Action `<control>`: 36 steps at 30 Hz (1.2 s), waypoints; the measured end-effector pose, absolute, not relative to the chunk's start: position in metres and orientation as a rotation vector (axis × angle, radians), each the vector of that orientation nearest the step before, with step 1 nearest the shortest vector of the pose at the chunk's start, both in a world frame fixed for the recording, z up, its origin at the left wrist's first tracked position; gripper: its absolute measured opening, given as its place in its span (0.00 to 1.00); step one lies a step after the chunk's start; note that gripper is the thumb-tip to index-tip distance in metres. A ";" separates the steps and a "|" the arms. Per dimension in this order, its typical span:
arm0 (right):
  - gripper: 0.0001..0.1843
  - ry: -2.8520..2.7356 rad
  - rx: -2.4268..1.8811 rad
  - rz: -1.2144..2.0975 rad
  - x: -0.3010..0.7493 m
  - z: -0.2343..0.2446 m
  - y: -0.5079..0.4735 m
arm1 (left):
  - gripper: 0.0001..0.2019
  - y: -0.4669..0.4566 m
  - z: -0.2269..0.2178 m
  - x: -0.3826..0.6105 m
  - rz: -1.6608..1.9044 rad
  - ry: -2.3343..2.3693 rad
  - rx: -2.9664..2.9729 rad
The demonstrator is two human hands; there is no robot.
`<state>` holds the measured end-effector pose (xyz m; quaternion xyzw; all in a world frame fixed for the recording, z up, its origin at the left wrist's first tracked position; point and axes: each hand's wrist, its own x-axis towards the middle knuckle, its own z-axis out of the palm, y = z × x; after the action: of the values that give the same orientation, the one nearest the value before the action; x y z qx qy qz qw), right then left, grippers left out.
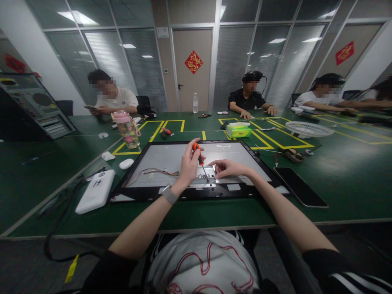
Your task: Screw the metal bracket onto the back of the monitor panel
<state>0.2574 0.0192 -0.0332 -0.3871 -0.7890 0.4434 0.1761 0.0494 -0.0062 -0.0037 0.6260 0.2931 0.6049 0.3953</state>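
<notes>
A display panel (pixel 171 157) lies face down in its black frame on the green table (pixel 337 179). My left hand (pixel 189 165) is closed round a screwdriver (pixel 199 157) with an orange and black handle, tip down on the metal bracket (pixel 204 179) near the panel's lower edge. My right hand (pixel 228 168) rests on the same bracket just right of the tip, fingers curled and pressed down; whether it pinches anything I cannot tell. Coloured wires (pixel 153 172) run across the panel to the left of my left hand.
A white device (pixel 95 191) with a black cable lies left of the panel, a black phone (pixel 300 187) to its right. Farther back stand a pink-lidded bottle (pixel 128 130), a green tissue pack (pixel 239 130), a white fan grille (pixel 308 129) and a water bottle (pixel 195 103). Several people sit along the far edge.
</notes>
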 end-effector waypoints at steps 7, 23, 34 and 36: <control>0.40 -2.229 -1.112 1.230 0.258 -0.035 0.021 | 0.17 -0.006 -0.004 0.050 1.543 0.724 1.574; 0.39 -2.206 -1.089 1.281 0.257 -0.034 0.019 | 0.16 -0.008 -0.004 0.050 1.537 0.745 1.622; 0.39 -2.226 -1.105 1.248 0.257 -0.034 0.020 | 0.16 -0.007 -0.005 0.050 1.527 0.746 1.651; 0.39 -2.224 -1.109 1.247 0.257 -0.035 0.020 | 0.16 -0.008 -0.005 0.050 1.528 0.746 1.650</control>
<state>0.2573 0.0199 -0.0346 -0.3923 -0.7868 0.4413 0.1796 0.0502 -0.0079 -0.0048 0.6451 0.2918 0.5974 0.3766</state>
